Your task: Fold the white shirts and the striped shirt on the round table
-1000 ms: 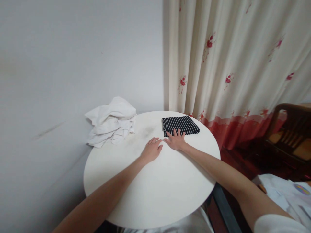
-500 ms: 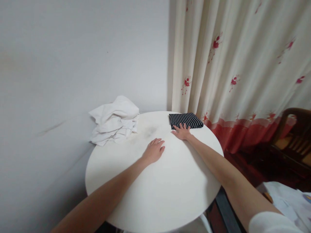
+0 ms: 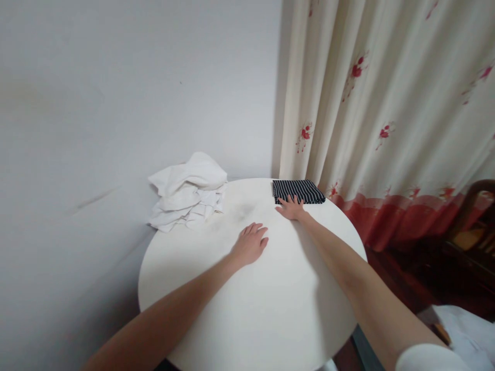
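Observation:
A folded dark cloth with thin white stripes (image 3: pixel 298 190) lies at the far edge of a round white table (image 3: pixel 270 309), close to the curtain. My right hand (image 3: pixel 291 208) lies flat with fingers spread, its fingertips touching the near edge of that cloth. My left hand (image 3: pixel 251 243) rests palm down on the bare tabletop near the middle, fingers stretched out, holding nothing. A crumpled pile of white cloth (image 3: pixel 188 191) sits at the table's far left, against the wall.
A grey wall (image 3: pixel 116 103) runs behind and left of the table. A cream curtain with red flowers and a red hem (image 3: pixel 386 129) hangs at the right. A dark wooden chair (image 3: pixel 474 221) stands at the far right.
My right hand has pushed the striped cloth farther away, toward the table's far edge. My left hand has stayed flat on the table. The view has shifted slightly.

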Available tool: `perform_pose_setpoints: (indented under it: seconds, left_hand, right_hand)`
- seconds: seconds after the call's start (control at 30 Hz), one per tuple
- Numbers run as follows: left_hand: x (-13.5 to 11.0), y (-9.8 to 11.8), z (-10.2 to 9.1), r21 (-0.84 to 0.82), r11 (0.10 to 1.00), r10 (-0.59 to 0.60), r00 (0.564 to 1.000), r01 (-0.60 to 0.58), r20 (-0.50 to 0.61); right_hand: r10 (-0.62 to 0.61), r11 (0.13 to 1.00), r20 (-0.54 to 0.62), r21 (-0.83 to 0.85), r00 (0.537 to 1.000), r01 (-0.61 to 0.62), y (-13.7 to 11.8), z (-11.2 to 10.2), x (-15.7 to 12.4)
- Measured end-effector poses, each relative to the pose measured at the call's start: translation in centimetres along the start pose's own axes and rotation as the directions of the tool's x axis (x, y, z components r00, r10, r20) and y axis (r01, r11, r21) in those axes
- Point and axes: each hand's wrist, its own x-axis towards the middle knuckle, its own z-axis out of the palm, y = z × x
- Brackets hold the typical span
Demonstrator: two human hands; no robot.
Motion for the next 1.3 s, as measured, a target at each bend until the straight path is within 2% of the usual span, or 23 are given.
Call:
perform_pose_setpoints:
  seconds: [0.23,0.5,0.77,0.93,1.1,1.3]
  left_hand:
    - [-0.3,0.3,-0.2,0.036,0.999,0.007,1.0,-0.007,0.001]
    - [-0.3,0.4,-0.4,0.013,1.0,-0.004,1.0,0.004,0.024]
    - [-0.2,0.1,-0.4,-0.021,1.0,-0.005,0.999,0.006,0.041]
    - [-0.2,-0.5,-0.1,-0.04,0.999,0.02,0.999,-0.019,0.037]
    - [-0.5,-1.0,-0.6,-0.102,0.992,0.075,0.997,-0.072,0.025]
    - [-0.5,-1.1,-1.0,-0.209,0.975,0.076,0.997,-0.075,-0.004]
  right_hand:
    - [0.011,0.999,-0.017,-0.04,1.0,-0.011,0.7,0.3,1.3]
    - [-0.015,0.998,-0.111,-0.065,0.994,0.008,0.7,0.9,0.6]
    - [-0.026,0.999,-0.288,-0.043,0.957,0.014,-0.4,1.2,-2.7]
    - [0.073,0.997,-0.414,0.017,0.908,-0.072,-1.5,1.1,-5.5]
    - [0.067,0.998,-0.351,0.04,0.934,-0.056,-2.2,1.1,-6.9]
    - [0.006,0.998,-0.283,0.059,0.959,0.011,-3.2,1.3,-7.5]
